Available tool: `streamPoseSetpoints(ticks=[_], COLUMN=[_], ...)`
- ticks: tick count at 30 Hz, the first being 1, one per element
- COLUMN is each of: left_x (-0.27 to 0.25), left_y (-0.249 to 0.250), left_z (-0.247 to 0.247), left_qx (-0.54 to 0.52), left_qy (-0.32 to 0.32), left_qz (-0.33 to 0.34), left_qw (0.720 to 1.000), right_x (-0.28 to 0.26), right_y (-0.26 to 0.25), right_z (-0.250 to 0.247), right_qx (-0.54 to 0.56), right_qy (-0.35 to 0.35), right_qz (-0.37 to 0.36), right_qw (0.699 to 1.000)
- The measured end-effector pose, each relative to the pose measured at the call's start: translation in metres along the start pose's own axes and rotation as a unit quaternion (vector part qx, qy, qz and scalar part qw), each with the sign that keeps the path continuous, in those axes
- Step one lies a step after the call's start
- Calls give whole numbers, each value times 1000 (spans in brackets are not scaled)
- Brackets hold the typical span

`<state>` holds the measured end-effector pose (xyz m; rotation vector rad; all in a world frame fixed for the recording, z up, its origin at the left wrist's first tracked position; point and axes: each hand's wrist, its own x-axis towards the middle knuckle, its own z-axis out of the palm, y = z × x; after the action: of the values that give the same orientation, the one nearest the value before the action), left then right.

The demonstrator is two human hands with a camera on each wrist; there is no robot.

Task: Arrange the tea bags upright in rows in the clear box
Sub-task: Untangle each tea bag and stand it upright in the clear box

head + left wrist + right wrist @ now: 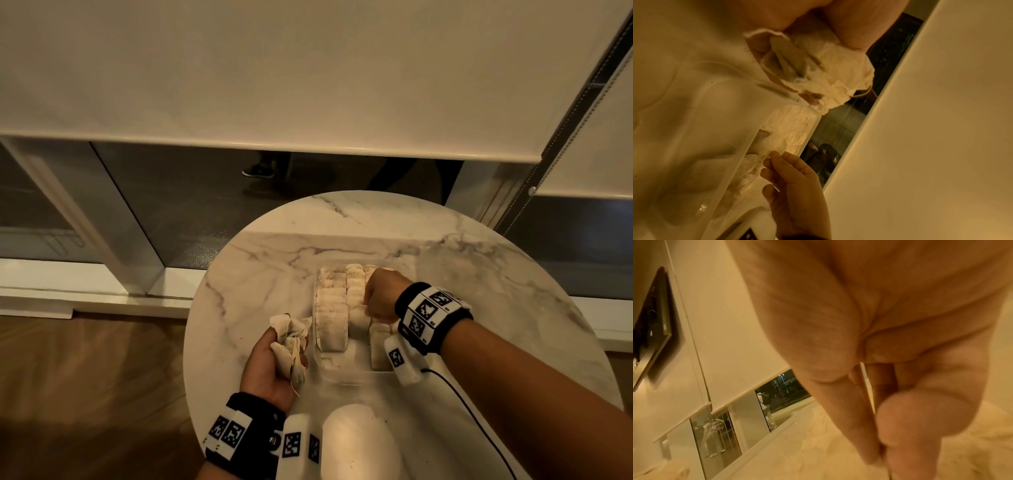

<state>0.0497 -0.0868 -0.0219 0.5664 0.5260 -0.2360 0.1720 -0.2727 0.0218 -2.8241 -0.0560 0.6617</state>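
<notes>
A clear box stands in the middle of a round marble table. Upright tea bags fill it in rows, and its near end is bare. My left hand hovers just left of the box and grips a crumpled bunch of tea bags, which the left wrist view shows close up. My right hand reaches down into the box's right side. Its thumb and forefinger are pressed together at the tops of the bags, apparently pinching one. The pinched bag is mostly hidden.
A white rounded object lies at the table's near edge. A black cable trails from my right wrist across the table. Behind the table are a lowered roller blind and window glass, with a person's shoe beyond it.
</notes>
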Motion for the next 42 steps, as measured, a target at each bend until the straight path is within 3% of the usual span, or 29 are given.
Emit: streamPoseSetpoints(ticks=[4, 7, 13, 18, 21, 24, 26, 30, 34, 38, 42], left_x=[-6, -2, 3, -1, -8, -14, -18, -26, -36, -48, -65], left_y=[0, 0, 0, 1, 2, 3, 2, -4, -17, -38, -59], left_z=[5, 0, -6, 1, 11, 17, 23, 38, 55, 74, 94], left_qx=[-7, -7, -3, -3, -13, -20, -18, 11, 18, 50, 95], left_qy=[-14, -15, -11, -4, -10, -22, -24, -31, -49, -54, -67], left_qz=[-10, -21, -10, -1, -4, -2, -6, -11, -24, -25, -36], left_qw=[1000, 1000, 1000, 1000, 1000, 1000, 1000, 999, 998, 997, 993], right_x=[2, 3, -7, -17, -22, -27, -39, -80, -115, -131, -135], right_y=[-3, -3, 0, -8, -9, -8, -5, 3, 14, 26, 38], right_z=[-2, -1, -10, -6, -4, -7, -9, 0, 26, 24, 18], right_qx=[33, 12, 90, 69, 28, 1, 86, 369, 429, 424, 368], right_qy=[-25, -11, 13, -85, -103, -35, 0, 83, 202, 237, 210], right_qz=[18, 18, 5, -57, -59, -106, -139, -167, -184, -214, -230], right_qw=[999, 1000, 996, 992, 992, 994, 987, 911, 861, 848, 876])
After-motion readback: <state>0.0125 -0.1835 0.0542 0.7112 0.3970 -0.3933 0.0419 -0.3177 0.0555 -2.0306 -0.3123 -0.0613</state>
